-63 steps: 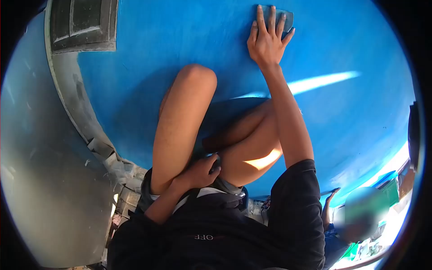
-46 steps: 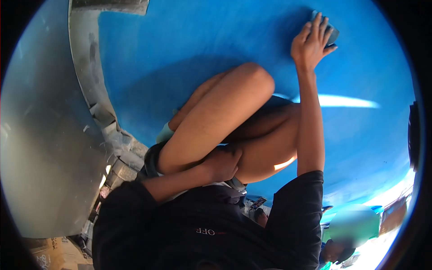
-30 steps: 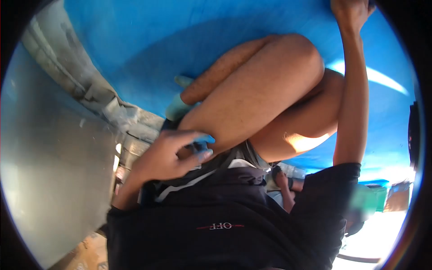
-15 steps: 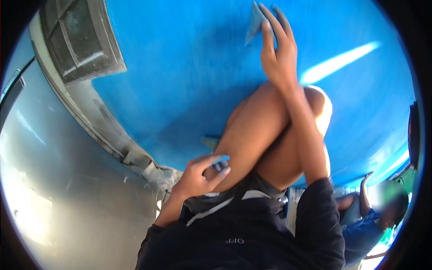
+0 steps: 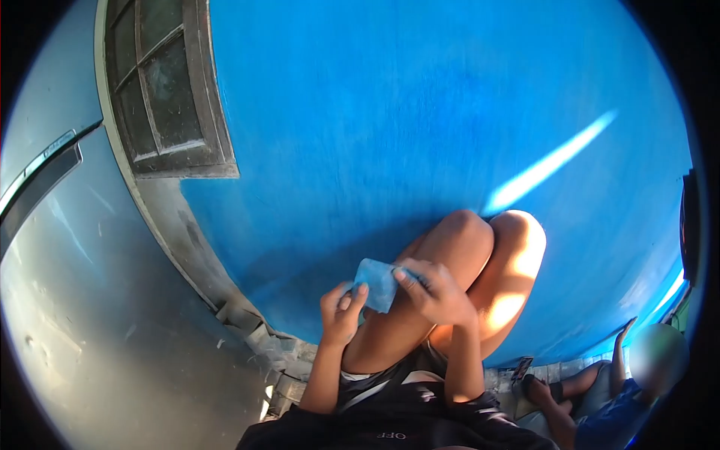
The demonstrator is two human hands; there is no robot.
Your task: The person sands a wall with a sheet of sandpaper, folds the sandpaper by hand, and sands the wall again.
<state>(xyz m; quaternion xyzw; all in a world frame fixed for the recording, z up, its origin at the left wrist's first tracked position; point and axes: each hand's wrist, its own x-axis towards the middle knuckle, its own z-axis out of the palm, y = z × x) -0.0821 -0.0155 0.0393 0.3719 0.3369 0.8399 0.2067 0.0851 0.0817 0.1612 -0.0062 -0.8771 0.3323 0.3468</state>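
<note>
Between my two hands, above my bent legs, is a small square piece of sandpaper (image 5: 376, 285), its face pale with blue dust. My left hand (image 5: 342, 313) pinches its left edge, thumb on top. On the opposite edge, my right hand (image 5: 437, 291) grips the upper corner with thumb and fingers; some of its fingers are blurred. Behind the hands rises the blue painted wall (image 5: 360, 150), with darker streaky patches and a slanting strip of sunlight.
A framed window (image 5: 161, 82) sits in the wall at upper left, beside a large shiny metal surface (image 5: 112, 315). Broken blocks (image 5: 255, 330) lie along the wall's foot. At lower right another person (image 5: 619, 412) sits with a hand raised to the wall.
My right hand has come down from the wall to my lap with the sandpaper. My left hand, formerly by my thigh, now grips it too. The view has shifted upward.
</note>
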